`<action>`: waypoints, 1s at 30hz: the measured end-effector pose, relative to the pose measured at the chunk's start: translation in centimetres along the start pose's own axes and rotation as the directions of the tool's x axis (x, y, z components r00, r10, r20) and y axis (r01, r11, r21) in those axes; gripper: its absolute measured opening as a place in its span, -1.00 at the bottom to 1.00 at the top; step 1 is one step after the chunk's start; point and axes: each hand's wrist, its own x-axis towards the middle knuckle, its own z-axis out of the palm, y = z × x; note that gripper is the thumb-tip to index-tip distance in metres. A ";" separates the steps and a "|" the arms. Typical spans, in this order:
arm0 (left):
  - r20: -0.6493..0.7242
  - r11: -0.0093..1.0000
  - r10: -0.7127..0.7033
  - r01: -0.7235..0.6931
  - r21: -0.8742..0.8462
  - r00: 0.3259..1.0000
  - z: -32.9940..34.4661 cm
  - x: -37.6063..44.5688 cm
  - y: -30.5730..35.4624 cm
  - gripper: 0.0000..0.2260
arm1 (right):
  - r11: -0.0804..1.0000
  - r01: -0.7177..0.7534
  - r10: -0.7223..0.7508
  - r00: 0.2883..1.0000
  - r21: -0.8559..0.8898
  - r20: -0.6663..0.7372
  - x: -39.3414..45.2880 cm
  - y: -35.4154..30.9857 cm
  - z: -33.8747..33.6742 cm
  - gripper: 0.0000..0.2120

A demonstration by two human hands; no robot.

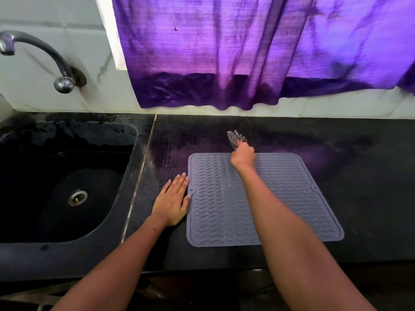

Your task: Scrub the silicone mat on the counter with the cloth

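Head view: silicone mat (265, 198), grey, wave-ribbed, laid flat on the dark counter (359, 198) beside the sink (67, 176); judged light, floppy, liable to slide. Cloth (235, 138), patterned, is gripped by the right hand (243, 156) at the mat's far edge. Left hand (173, 199) is laid flat, thumb touching the mat's edge. Sink basin: drain seen, contents not discernible.

One mat (258, 198), one cloth (235, 136), two hands (173, 200).

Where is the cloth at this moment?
In the head view, the right hand grips the cloth at the mat's far edge, below the curtain.
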 end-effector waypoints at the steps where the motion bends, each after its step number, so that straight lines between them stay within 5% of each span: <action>1: 0.001 1.000 0.001 -0.001 -0.010 1.000 0.0 -0.1 0.1 -0.25 | 0.988 0.073 -0.070 0.997 -0.134 0.025 -0.7 0.3 0.3 -0.63; 5: 0.005 0.997 -0.022 0.022 -0.069 1.000 -0.2 0.0 0.2 -0.24 | 0.884 0.309 -0.199 0.928 -0.351 0.315 -2.2 2.1 3.4 -0.47; 8: -0.038 0.985 -0.083 0.076 -0.154 0.996 -0.5 0.8 0.5 -0.24 | 0.868 0.337 -0.205 0.912 -0.364 0.355 -1.9 3.0 3.9 -0.39; 17: -0.031 0.994 -0.108 0.108 0.011 0.994 0.7 1.5 0.7 -0.25 | 0.897 0.358 -0.274 0.911 -0.261 0.309 -1.2 3.8 3.7 -0.35; 20: -0.036 0.995 -0.096 0.096 0.011 0.995 0.9 1.4 0.5 -0.25 | 0.989 0.129 -0.143 0.960 0.076 0.241 0.1 3.5 2.4 -0.54; 22: -0.043 0.995 -0.096 0.096 0.007 0.994 1.0 1.4 0.5 -0.25 | 0.910 -0.129 0.045 0.975 0.393 0.217 1.1 3.3 0.9 -0.62; 24: -0.042 0.995 -0.101 0.102 0.020 0.994 0.9 1.4 0.5 -0.25 | 0.858 -0.194 0.140 0.979 0.475 0.148 2.1 3.8 -0.2 -0.61; 28: -0.032 0.993 -0.110 0.111 0.034 0.993 0.7 1.3 0.7 -0.25 | 0.991 0.130 -0.130 0.991 0.011 -0.017 0.7 4.7 -1.2 -0.53; 30: -0.025 0.993 -0.108 0.109 0.044 0.994 0.7 1.4 0.7 -0.25 | 0.935 0.299 -0.284 0.953 -0.191 0.104 -0.1 5.4 0.1 -0.50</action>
